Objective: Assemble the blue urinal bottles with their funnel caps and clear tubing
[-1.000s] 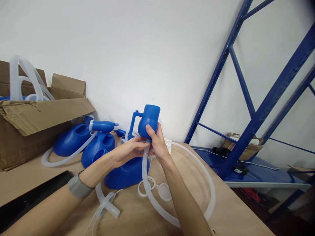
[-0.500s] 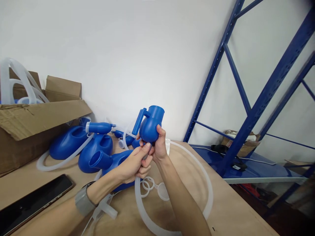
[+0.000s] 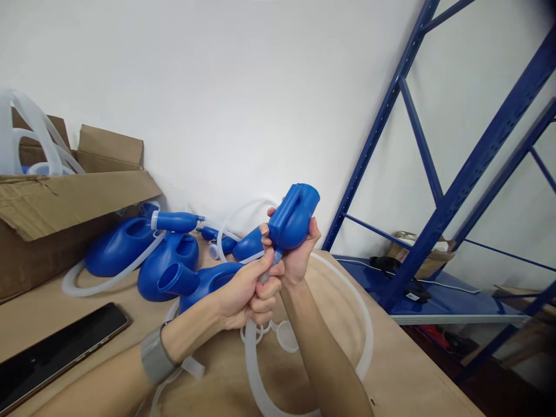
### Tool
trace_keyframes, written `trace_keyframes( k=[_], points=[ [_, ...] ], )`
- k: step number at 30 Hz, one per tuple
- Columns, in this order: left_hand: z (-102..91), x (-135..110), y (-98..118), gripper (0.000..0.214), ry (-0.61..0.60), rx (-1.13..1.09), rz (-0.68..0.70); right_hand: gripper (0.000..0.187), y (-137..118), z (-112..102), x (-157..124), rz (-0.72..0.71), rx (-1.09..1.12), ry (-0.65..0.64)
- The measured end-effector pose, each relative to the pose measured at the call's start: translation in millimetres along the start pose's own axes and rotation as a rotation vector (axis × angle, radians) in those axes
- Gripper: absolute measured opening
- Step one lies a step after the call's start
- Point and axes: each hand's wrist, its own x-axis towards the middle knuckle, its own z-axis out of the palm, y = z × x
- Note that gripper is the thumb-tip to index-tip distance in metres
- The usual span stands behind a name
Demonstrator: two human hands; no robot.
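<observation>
My right hand (image 3: 299, 255) is wrapped round a small blue plastic urinal head (image 3: 292, 223) with a wide mouth and a side handle, held tilted above the table. Just below it, my left hand (image 3: 256, 289) is closed round a translucent white hose (image 3: 256, 370). The hose's end meets the narrow blue spout under the rounded body; my fingers partly hide the joint. From my left fist the hose drops and loops over the table to the right. Under my hands lie a round white cap (image 3: 287, 337) and white rings (image 3: 260, 333).
Blue urinal bottles (image 3: 167, 266) with hoses stand left of my hands. Beyond them is an open cardboard box (image 3: 78, 200) holding more hoses. A black phone (image 3: 65, 341) lies front left. A blue metal rack (image 3: 460, 185) stands right of the wooden table (image 3: 403, 370).
The blue head has moved right and turned, its mouth now leaning right and its handle facing me. Both hands have shifted slightly right with it, still holding the head and hose.
</observation>
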Motion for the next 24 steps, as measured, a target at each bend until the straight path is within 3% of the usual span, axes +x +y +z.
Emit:
trace_keyframes(
  k=[4, 7, 9, 11, 13, 15, 17, 21, 24],
  points=[
    [10.7, 3.1, 10.2, 0.05, 0.231, 0.474, 0.154, 0.059, -11.1, 6.1, -4.2, -0.047, -0.073, 0.116],
    [11.0, 6.7, 5.9, 0.04, 0.425, 0.997, 0.337, 0.048, -30.9, 1.6, -2.8, -0.267, -0.14, 0.22],
    [9.3, 12.7, -2.6, 0.034, 0.468, 1.187, 0.367, 0.045, -54.3, -11.0, -0.6, -0.467, -0.172, 0.336],
    [9.4, 25.4, -10.7, 0.034, 0.435, 1.181, 0.332, 0.04, -83.0, -29.5, -1.1, -0.644, -0.182, 0.465],
    [13.0, 47.4, -14.1, 0.036, 0.403, 1.005, 0.313, 0.045, -110.6, -48.5, -5.6, -0.758, -0.217, 0.558],
    [18.7, 78.0, -12.3, 0.036, 0.372, 0.674, 0.265, 0.046, -131.3, -63.9, -12.8, -0.775, -0.283, 0.555],
    [22.2, 112.4, -9.3, 0.035, 0.395, 0.481, 0.296, 0.046, -142.7, -74.6, -19.1, -0.799, -0.333, 0.532],
    [10.0, 162.8, -15.7, 0.035, 0.546, 0.641, 0.256, 0.046, -144.2, -91.3, -18.5, -0.757, -0.443, 0.453],
    [-12.3, 168.3, -25.4, 0.038, 0.547, 0.744, 0.158, 0.049, -135.8, -106.0, -6.5, -0.62, -0.568, 0.341]
  ],
)
